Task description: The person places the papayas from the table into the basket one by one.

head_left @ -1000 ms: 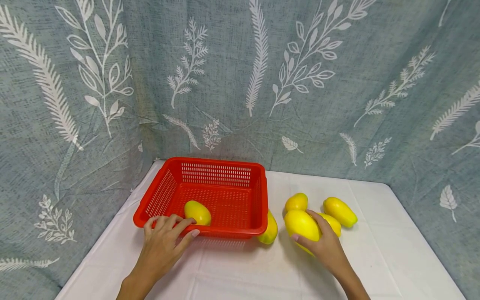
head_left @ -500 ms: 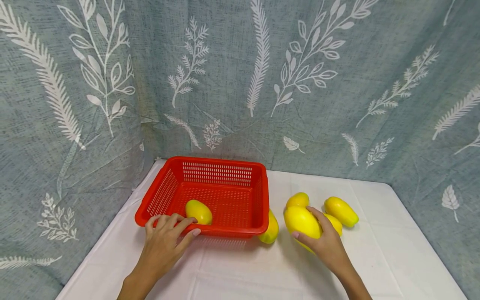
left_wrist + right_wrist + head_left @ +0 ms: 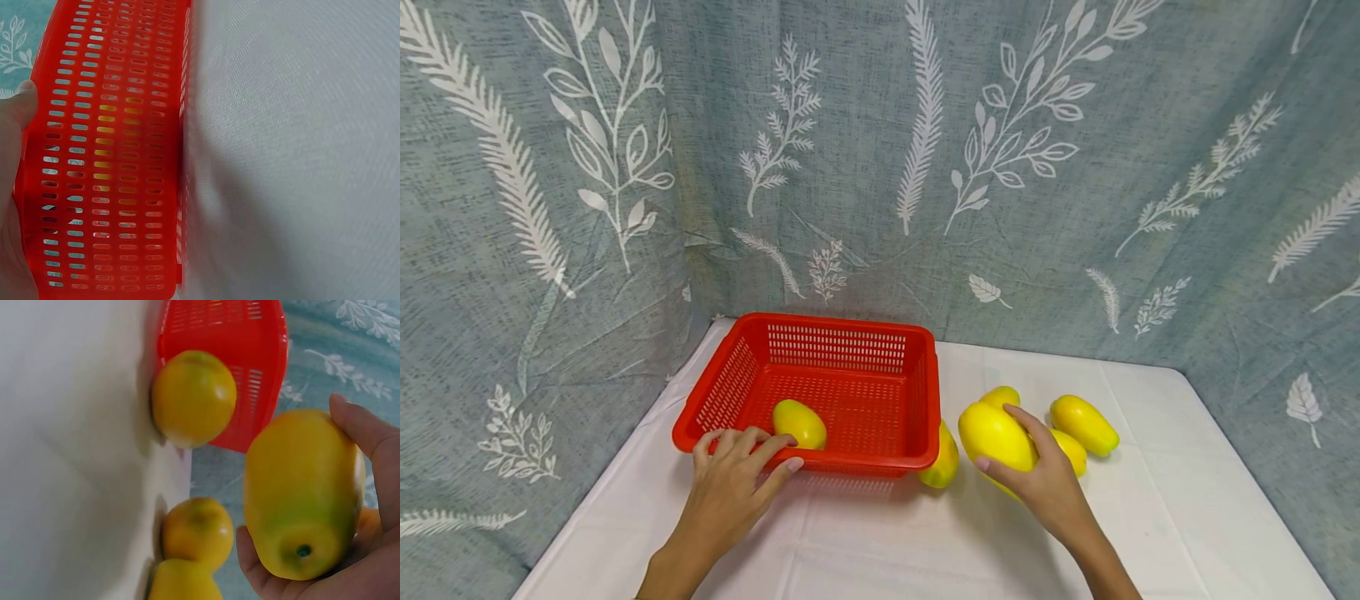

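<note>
My left hand [image 3: 730, 487] grips the near rim of a red plastic basket [image 3: 842, 462], its fingers bent over the edge and its thumb on the outside. Inside the basket, close to those fingertips, lies a yellow, mango-like fruit [image 3: 800, 425]. My right hand [image 3: 1048, 479] holds a large yellow papaya [image 3: 996, 435] above the table, with thumb and fingers around its sides. In the right wrist view the greenish stem end of this papaya [image 3: 300, 494] faces the camera. Through the basket's slots [image 3: 103, 150] the left wrist view catches some yellow of the fruit inside.
Against the basket's right side lies a yellow-green fruit [image 3: 942, 458]. Behind and beside the right hand are more yellow fruits: one at the back [image 3: 1002, 395], one partly covered by the hand [image 3: 1071, 450], and a longer one [image 3: 1084, 425]. Patterned curtains [image 3: 850, 167] surround the white-covered table [image 3: 1150, 500].
My right hand has carried the papaya slightly up and to the left, away from the fruit behind it. My left hand stays on the basket rim. The view has shifted slightly.
</note>
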Motion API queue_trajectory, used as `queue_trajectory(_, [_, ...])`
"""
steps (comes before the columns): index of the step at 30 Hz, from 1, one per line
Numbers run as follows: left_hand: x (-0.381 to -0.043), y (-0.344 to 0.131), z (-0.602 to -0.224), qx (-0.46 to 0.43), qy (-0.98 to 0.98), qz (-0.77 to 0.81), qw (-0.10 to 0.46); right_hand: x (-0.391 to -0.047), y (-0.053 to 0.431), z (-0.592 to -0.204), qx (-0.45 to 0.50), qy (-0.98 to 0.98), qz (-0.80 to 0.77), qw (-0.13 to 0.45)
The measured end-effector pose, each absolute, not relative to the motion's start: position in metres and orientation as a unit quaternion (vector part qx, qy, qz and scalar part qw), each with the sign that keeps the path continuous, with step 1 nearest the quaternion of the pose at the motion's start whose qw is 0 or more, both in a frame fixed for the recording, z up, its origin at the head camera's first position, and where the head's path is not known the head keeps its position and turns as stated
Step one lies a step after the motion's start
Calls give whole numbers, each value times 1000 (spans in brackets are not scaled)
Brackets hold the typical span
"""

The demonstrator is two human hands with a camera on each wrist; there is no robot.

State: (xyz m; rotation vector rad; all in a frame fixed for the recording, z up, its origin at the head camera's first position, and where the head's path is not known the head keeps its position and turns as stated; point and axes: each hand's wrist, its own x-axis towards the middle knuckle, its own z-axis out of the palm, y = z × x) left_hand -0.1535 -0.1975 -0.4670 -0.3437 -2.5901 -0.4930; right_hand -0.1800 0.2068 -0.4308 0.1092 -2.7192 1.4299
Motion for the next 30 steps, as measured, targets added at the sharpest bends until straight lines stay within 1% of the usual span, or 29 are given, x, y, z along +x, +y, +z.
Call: queue_trajectory(30, [-154, -201, -471, -133, -941, -186, 250, -179, 148, -412, 86, -828, 554, 14])
